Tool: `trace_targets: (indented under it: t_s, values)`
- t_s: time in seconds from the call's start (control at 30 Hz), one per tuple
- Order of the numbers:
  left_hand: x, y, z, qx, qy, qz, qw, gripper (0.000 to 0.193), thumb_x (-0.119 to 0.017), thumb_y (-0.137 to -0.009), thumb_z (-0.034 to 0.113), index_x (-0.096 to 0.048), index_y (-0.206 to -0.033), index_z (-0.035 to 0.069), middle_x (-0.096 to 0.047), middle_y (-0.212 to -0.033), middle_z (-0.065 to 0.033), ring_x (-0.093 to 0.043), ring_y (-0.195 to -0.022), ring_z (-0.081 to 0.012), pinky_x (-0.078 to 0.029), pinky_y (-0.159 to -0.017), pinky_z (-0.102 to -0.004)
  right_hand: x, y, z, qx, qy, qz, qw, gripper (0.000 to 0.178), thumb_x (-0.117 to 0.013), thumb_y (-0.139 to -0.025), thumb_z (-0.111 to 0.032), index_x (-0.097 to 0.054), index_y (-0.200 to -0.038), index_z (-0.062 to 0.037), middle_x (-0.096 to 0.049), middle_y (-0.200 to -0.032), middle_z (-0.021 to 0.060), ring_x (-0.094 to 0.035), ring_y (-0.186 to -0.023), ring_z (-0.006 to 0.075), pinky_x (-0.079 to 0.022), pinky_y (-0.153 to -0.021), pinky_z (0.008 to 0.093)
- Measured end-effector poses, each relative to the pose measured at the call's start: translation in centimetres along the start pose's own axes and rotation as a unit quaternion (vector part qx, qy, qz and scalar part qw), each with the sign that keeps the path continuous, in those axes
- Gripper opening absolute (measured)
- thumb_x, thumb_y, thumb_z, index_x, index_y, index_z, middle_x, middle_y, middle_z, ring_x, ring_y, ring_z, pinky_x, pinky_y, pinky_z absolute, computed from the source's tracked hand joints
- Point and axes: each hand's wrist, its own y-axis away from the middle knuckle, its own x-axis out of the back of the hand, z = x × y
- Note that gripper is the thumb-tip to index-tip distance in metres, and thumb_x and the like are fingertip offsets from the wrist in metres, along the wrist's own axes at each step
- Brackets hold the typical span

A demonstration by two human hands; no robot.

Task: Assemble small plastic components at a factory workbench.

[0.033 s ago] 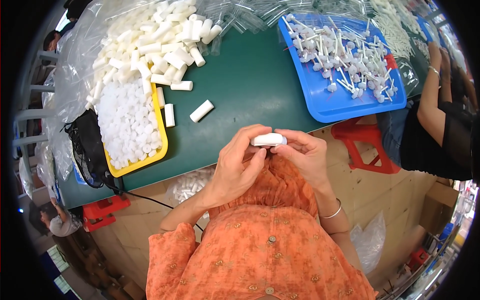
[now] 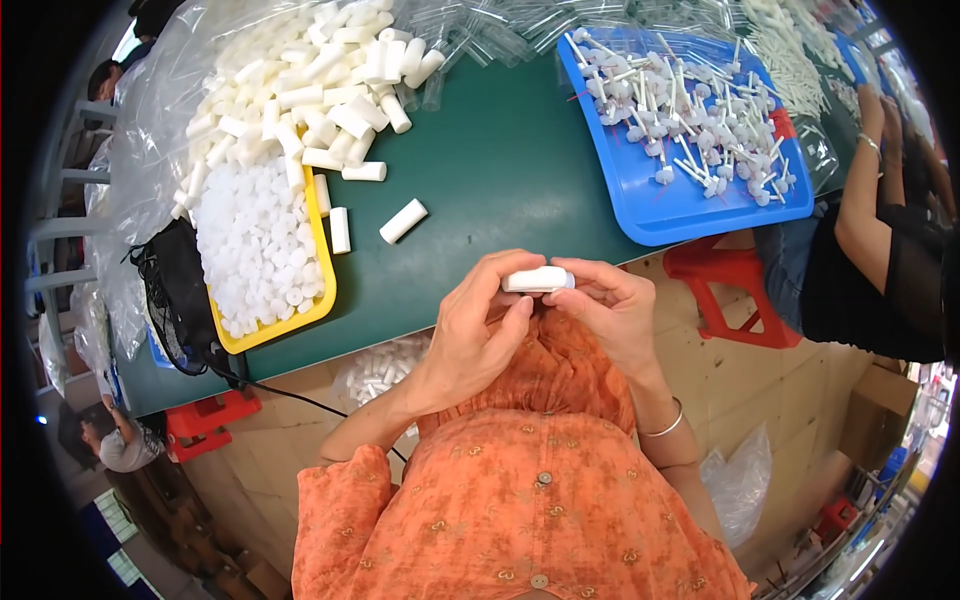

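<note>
Between my two hands, in front of my body near the table's front edge, is a white foam cylinder [image 2: 532,280] lying sideways. My left hand [image 2: 484,318] is closed round its left end with thumb and fingers. On its right end sits a small translucent plastic cap [image 2: 566,281], pinched by the thumb and fingers of my right hand [image 2: 618,305]. Further off on the green table [image 2: 480,160], a loose white foam cylinder [image 2: 403,222] lies alone. A yellow tray [image 2: 327,262] to the left is filled with small translucent white caps [image 2: 262,240].
A heap of white foam cylinders [image 2: 320,85] rests behind the yellow tray. At right, a blue tray [image 2: 640,215] holds stick-like white parts [image 2: 690,120]. Clear tubes [image 2: 500,35] lie at the back. A person [image 2: 870,240] sits at right by a red stool [image 2: 730,290].
</note>
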Motion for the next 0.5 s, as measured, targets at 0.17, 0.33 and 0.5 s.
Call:
trace_targets:
  t_s: [0.17, 0.33, 0.5]
  values:
    - [0.3, -0.4, -0.6, 0.079, 0.099, -0.013, 0.992, 0.026, -0.045, -0.097, -0.003, -0.053, -0.122, -0.004, -0.06, -0.117, -0.0103, -0.062, -0.1, -0.0152, -0.053, -0.086, -0.0275, -0.2, -0.4, 0.0, 0.022, 0.033, 0.002, 0.999, 0.033, -0.068, -0.084, 0.008, -0.063, -0.117, 0.0071, -0.07, -0.102, 0.0138, -0.07, -0.091, 0.0181, -0.057, -0.082, 0.0272]
    - [1.0, -1.6, -0.1, 0.147, 0.182, -0.027, 0.972, 0.025, -0.045, -0.097, -0.003, -0.054, -0.12, -0.005, -0.062, -0.115, -0.0104, -0.062, -0.095, -0.0138, -0.053, -0.083, -0.0271, -0.5, -1.2, -0.1, 0.066, 0.052, 0.016, 0.996, 0.032, -0.073, -0.08, 0.005, -0.063, -0.111, 0.0018, -0.066, -0.106, 0.0122, -0.068, -0.093, 0.0214, -0.057, -0.08, 0.0298]
    - [1.4, -2.5, -0.8, 0.134, 0.197, -0.027, 0.971, 0.024, -0.049, -0.097, 0.001, -0.054, -0.12, -0.004, -0.063, -0.113, -0.0096, -0.062, -0.096, -0.0135, -0.053, -0.084, -0.0276, -1.2, -1.7, -1.7, 0.389, 0.481, 0.058, 0.784, 0.033, -0.077, -0.072, -0.005, -0.064, -0.102, -0.0049, -0.064, -0.104, 0.0071, -0.061, -0.093, 0.0276, -0.047, -0.081, 0.0405]
